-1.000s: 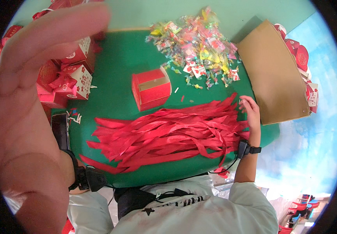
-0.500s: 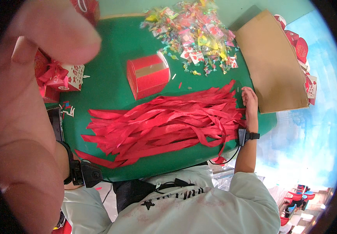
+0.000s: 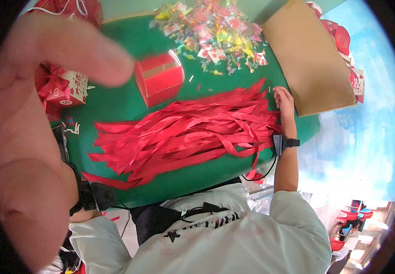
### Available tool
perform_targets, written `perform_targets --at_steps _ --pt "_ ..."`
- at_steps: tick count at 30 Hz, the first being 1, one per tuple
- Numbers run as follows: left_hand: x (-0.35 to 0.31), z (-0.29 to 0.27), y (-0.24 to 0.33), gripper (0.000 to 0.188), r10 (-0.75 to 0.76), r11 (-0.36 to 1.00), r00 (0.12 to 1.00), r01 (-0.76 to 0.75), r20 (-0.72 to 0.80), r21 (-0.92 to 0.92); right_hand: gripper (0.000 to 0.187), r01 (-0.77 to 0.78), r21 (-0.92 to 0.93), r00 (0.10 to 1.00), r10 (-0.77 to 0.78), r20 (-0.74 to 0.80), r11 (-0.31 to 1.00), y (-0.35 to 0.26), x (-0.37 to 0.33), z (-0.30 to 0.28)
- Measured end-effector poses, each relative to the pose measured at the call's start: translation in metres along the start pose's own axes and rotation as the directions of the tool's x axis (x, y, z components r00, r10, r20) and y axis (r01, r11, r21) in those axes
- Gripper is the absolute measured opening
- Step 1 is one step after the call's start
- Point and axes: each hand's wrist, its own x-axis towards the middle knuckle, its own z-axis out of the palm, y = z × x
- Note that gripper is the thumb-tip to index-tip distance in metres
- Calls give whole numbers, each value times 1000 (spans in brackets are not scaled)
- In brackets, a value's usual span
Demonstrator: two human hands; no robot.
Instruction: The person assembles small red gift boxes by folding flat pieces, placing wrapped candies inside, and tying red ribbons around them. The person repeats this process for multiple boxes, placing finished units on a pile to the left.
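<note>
Head view: my left hand (image 3: 37, 137) is raised right up near the camera, open and holding nothing, and it blocks the left of the green table (image 3: 115, 107). My right hand (image 3: 284, 98) lies flat on the end of the red ribbon pile (image 3: 184, 134), mid-table. Blind like this, I could drag ribbons off the near edge. Versus half a second ago, the red box (image 3: 159, 78) sits further left in view.

One closed red cardboard box (image 3: 159, 78), one flat brown cardboard sheet (image 3: 308, 55), perhaps dozens of red satin ribbons (image 3: 184, 132).
</note>
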Motion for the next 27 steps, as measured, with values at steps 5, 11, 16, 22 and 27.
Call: perform_targets --at_steps 5,11,16,22,27 --pt "25 9 -23 33 -81 985 994 70 69 155 24 58 -163 995 -44 91 985 -9 5 1" --pt "20 42 -92 22 -231 861 918 39 322 507 27 380 -339 873 -213 438 861 -111 -19 51" --pt "10 42 -110 20 -455 711 828 116 327 693 21 655 -53 564 -440 699 754 -212 -67 116" --pt "13 43 -113 20 -486 721 791 123 371 682 18 935 146 160 -752 640 323 -230 -59 201" --pt "11 41 -107 32 -533 735 758 195 375 650 19 937 130 168 -746 644 324 -220 -37 211"
